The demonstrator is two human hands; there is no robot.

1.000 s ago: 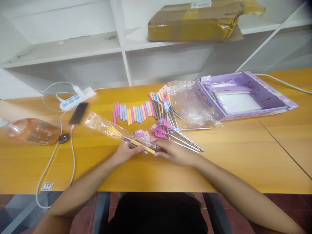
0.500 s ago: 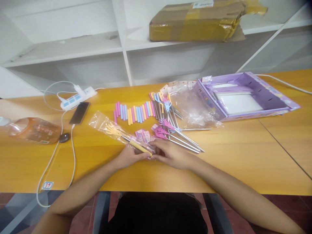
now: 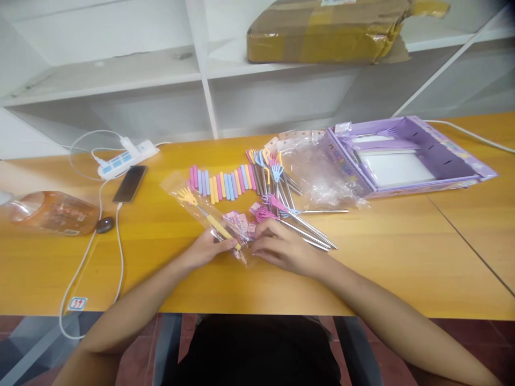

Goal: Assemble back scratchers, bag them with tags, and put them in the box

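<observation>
A yellow back scratcher [image 3: 218,225] with a hand-shaped head and a metal rod lies in a clear plastic bag [image 3: 173,186]. My left hand [image 3: 209,249] is closed on its handle through the bag. My right hand [image 3: 281,247] is just right of the bag's lower end, fingers curled; whether they pinch the film is too small to tell. Beyond it lies a pile of metal rods with coloured hand-shaped heads [image 3: 277,171]. Small pink printed cards [image 3: 237,221] are partly behind the bag. A row of pink, blue, yellow and purple sleeves [image 3: 223,186] lies behind them.
At the right back are crumpled plastic bags [image 3: 314,177] and a purple open box [image 3: 446,155]. On the left are an orange bottle [image 3: 60,213], a phone [image 3: 130,184], a power strip [image 3: 127,160], cables and a dark mouse-like object [image 3: 105,225]. A taped carton [image 3: 322,35] sits on the shelf.
The yellow scratcher has slid further into its bag, its handle now lower inside. My right hand has shifted slightly right, away from my left hand, and its fingers have loosened.
</observation>
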